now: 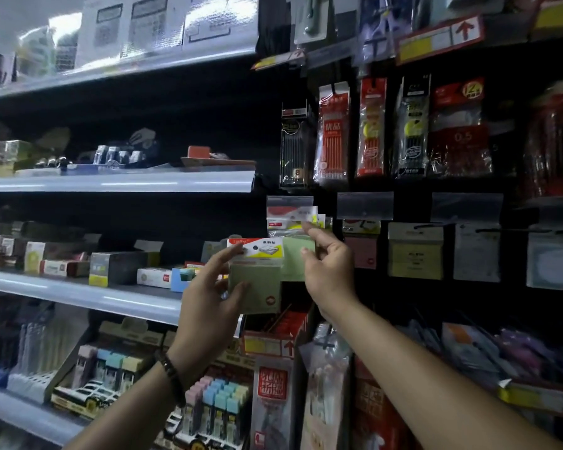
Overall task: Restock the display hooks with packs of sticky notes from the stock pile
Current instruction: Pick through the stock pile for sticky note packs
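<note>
Sticky-note pack, sage-green in clear film with a red-and-white card header (257,280): we are holding it in the left hand (208,297), thumb and fingers pinching its side edges. It is sitting just below and left of the hanging packs (291,220) on the display hook, whose tip is hidden behind a clear plastic label holder (290,203). The right hand (329,271) is touching the front hanging pack with forefinger and thumb; we cannot tell whether it is pinching. To do this step well, we are recommending pushing the hung stock back, levelling the header, lining its punched hole (255,247) up with the hook tip, and sliding it straight on.
</note>
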### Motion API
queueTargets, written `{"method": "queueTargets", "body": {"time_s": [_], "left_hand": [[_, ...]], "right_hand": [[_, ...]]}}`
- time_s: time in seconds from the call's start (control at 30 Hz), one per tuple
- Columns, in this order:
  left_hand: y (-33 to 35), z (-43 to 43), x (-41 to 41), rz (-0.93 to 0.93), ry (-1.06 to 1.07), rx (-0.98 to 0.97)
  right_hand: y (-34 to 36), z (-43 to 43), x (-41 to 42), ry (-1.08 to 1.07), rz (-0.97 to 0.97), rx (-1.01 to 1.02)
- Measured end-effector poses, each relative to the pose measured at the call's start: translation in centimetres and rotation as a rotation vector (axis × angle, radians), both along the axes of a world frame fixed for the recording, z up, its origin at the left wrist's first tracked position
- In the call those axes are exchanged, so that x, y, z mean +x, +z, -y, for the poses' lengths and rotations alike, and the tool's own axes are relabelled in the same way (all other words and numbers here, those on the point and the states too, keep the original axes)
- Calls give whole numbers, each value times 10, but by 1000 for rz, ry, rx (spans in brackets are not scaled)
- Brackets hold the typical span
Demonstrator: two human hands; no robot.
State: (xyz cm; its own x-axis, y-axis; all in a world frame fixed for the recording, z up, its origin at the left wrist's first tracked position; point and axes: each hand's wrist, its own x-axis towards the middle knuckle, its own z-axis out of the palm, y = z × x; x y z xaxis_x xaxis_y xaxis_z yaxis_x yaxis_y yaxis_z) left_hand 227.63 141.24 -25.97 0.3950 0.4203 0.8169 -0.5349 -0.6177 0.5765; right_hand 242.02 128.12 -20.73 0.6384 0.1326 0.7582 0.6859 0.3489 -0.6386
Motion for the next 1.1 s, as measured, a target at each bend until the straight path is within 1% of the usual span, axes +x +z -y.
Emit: {"method": "queueTargets", "body": {"time_s": [0.2, 0.37, 0.43, 0.53, 0.63, 0.7, 0.77, 0.87, 0.97, 1.1], "left_hand": [[2, -1, 1, 11, -41, -4], [3, -3, 1, 13, -30, 5], [4, -4, 1, 9, -27, 3], [4, -5, 4, -11, -39, -6], [6, -8, 9, -34, -47, -4], [8, -7, 13, -56, -55, -1], [10, -7, 19, -66, -58, 6], [12, -5, 27, -62, -77, -11], [13, 1, 32, -35, -116, -25], [11, 11, 37, -21, -233, -43]], "right_hand": [[10, -1, 0, -160, 105, -92], [11, 1, 3, -297, 127, -212], [12, 2, 7, -381, 185, -313], [14, 5, 10, -541, 276, -561], [19, 10, 11, -648, 242, -768], [22, 14, 13, -666, 192, -853], [22, 21, 13, -647, 174, -830], [12, 32, 9, -567, 288, -576], [-12, 42, 1, -418, 393, -367], [-42, 44, -3, -295, 455, -268]]}}
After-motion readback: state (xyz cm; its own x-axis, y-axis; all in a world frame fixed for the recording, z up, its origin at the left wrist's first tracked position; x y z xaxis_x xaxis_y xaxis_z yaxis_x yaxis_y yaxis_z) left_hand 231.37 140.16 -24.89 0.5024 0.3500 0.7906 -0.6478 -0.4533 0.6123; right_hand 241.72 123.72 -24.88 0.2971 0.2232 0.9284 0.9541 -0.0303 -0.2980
